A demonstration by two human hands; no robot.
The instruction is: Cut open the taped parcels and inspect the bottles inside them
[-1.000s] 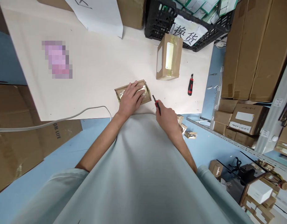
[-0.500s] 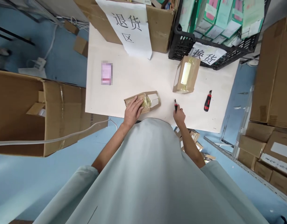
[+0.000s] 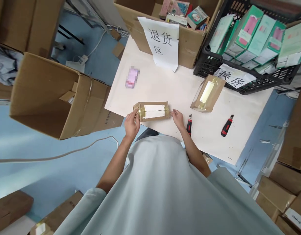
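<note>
A small taped cardboard box [image 3: 154,112] with a white label on top lies lengthwise near the table's front edge. My left hand [image 3: 132,123] grips its left end, thumb and fingers closed at the corner. At the opposite end is my right hand [image 3: 178,118], its fingertips on the box's short side. Just right of that hand, a red-and-black utility knife [image 3: 189,126] lies on the table, partly covered by my forearm. Another utility knife [image 3: 227,126] lies farther right. A second taped cardboard box [image 3: 208,94] stands behind them, by the black crate.
A large carton [image 3: 187,49] with a paper sign and a black plastic crate [image 3: 201,67] of green-and-white boxes stand along the table's back. A blurred pink item [image 3: 132,77] lies at the table's left. An open carton [image 3: 91,107] is left of the table; more cartons are stacked right.
My right hand has let go of the utility knife, which now lies on the table, and moved to the box's right end. The box has been turned label up. The camera view has shifted.
</note>
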